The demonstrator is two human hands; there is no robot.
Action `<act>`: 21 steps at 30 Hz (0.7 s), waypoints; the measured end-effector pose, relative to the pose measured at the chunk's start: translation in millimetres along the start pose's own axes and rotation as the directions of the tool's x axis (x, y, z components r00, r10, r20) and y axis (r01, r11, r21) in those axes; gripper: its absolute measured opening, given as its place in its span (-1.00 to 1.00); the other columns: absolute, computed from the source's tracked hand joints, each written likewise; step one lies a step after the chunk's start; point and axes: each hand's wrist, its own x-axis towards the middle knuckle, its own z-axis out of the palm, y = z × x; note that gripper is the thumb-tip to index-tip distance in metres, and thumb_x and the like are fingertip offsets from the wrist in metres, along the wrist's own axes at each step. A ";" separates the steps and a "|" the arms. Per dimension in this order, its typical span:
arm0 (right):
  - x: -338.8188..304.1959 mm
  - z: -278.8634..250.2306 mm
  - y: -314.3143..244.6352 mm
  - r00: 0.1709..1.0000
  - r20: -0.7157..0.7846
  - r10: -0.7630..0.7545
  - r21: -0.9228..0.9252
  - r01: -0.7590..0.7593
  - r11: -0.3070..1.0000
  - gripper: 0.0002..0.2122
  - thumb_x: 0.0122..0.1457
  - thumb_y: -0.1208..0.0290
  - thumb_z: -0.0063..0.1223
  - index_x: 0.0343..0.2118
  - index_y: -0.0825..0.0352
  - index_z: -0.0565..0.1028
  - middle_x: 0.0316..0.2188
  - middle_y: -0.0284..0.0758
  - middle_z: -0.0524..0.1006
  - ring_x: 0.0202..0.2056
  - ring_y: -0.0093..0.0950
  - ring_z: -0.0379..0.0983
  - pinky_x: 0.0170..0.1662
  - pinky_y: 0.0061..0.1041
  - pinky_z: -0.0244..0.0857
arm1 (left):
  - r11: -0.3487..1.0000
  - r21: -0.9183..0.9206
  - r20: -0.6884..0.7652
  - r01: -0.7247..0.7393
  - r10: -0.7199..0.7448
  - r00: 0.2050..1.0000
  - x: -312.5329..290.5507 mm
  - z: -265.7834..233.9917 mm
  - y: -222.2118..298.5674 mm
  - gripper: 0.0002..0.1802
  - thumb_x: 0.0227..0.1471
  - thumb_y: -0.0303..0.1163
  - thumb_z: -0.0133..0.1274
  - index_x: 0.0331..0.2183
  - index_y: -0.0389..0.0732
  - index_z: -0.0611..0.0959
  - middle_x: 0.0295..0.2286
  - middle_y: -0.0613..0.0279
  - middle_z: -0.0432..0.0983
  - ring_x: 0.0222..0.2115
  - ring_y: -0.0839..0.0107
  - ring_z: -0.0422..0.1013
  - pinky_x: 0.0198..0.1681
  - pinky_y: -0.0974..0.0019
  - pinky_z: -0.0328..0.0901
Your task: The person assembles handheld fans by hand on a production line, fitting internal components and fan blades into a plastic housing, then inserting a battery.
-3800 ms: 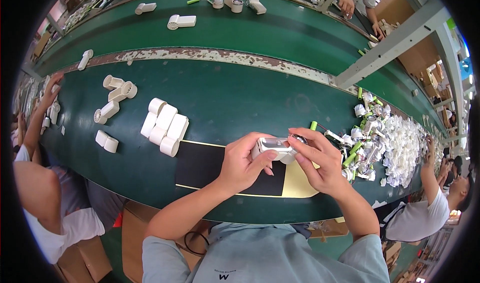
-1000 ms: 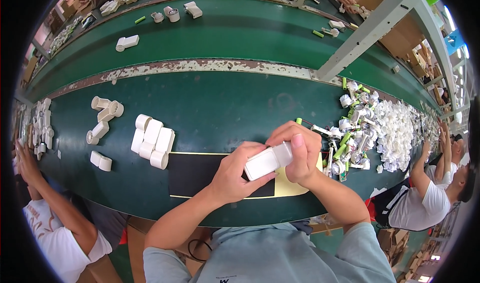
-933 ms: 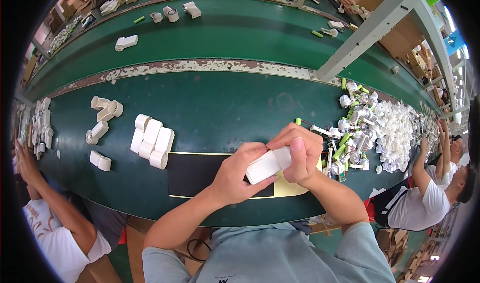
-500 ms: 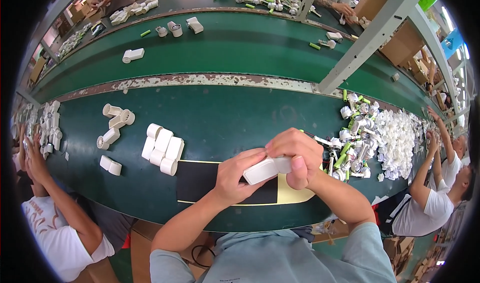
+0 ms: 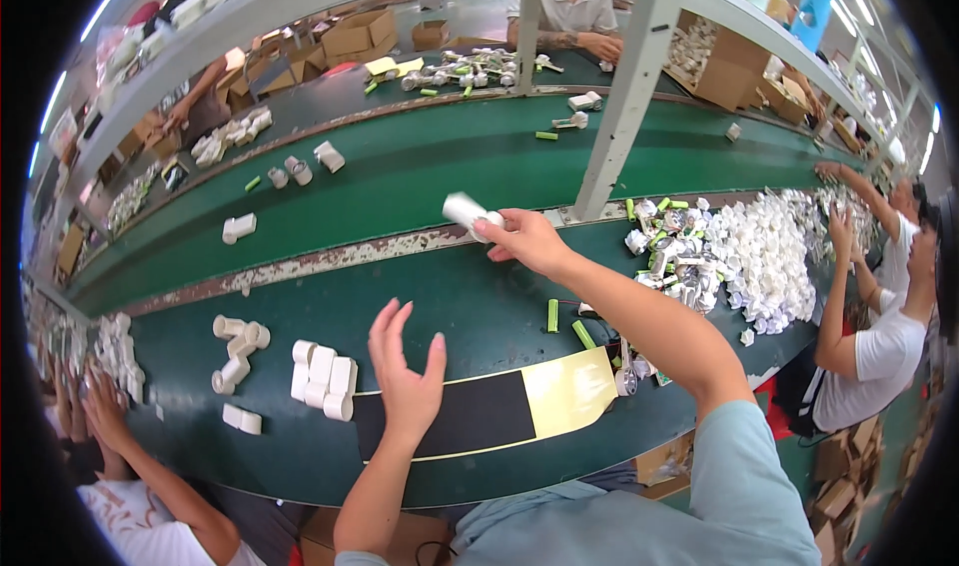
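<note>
My right hand (image 5: 524,241) reaches out over the metal strip at the far edge of the bench, its fingers closed on a white plastic housing (image 5: 468,211) that is slightly blurred. Fingers spread and empty, my left hand (image 5: 408,376) hovers over the left part of a black sheet with a yellow end (image 5: 569,396). Just left of that hand, a block of several white housings (image 5: 323,374) lies on the green bench. Green cylindrical cells (image 5: 553,315) with wired parts lie beyond the sheet's yellow end.
A heap of small white parts (image 5: 767,266) covers the bench's right side. Loose housings (image 5: 240,344) lie farther left. A green conveyor belt (image 5: 400,181) runs beyond the metal strip (image 5: 350,253), and a grey post (image 5: 624,96) rises there. Other people work on both sides and opposite.
My hands have parted. The right one has carried the housing forward to the belt's edge; the left has let go and opened. The view has tilted up and turned.
</note>
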 end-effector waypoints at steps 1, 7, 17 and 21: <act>-4.5 0.4 -7.4 0.998 0.019 0.062 0.083 -0.063 0.995 -0.35 0.27 -0.03 0.24 0.12 0.55 0.47 -0.27 -0.20 0.66 -0.33 -0.54 0.61 -0.26 -0.56 0.52 | 0.996 0.094 0.018 0.003 -0.005 1.000 3.3 -12.4 5.6 -0.35 0.10 -0.35 0.26 0.20 -0.24 0.45 0.23 -0.06 0.26 0.26 -0.06 0.18 0.34 -0.01 0.07; -85.3 -69.1 -3.1 0.876 0.223 -0.428 -0.557 0.475 0.682 -0.77 0.26 0.31 0.23 -0.15 0.37 0.67 -0.38 -0.16 0.67 -0.39 -0.37 0.64 -0.30 -0.41 0.51 | 0.590 0.800 0.014 0.105 -0.194 0.981 -7.5 -98.0 -49.7 -0.16 0.09 -0.14 0.27 0.31 -0.17 0.34 0.37 -0.18 0.03 0.37 -0.24 -0.04 0.39 -0.21 -0.07; -43.3 -201.8 64.9 0.887 -0.405 -0.221 -0.897 -0.338 0.285 -0.38 0.15 -0.10 0.21 0.05 0.38 0.47 -0.01 0.04 0.47 0.08 0.02 0.42 0.11 -0.11 0.40 | 0.692 0.698 0.222 -0.182 0.032 0.974 3.7 -99.2 -62.7 -0.41 0.05 -0.25 0.31 0.12 -0.17 0.61 0.37 -0.17 0.04 0.34 -0.21 0.07 0.34 -0.14 0.07; -18.2 -220.3 62.0 0.870 -0.464 -0.167 -0.856 -0.392 0.337 -0.42 0.15 -0.02 0.18 0.07 0.37 0.46 -0.01 0.04 0.49 0.09 0.04 0.43 0.12 -0.06 0.40 | 0.694 0.622 0.356 -0.363 0.162 0.920 -0.2 -98.8 -50.4 -0.54 0.00 -0.46 0.29 -0.01 -0.19 0.65 0.16 -0.02 0.36 0.20 -0.08 0.27 0.25 -0.04 0.20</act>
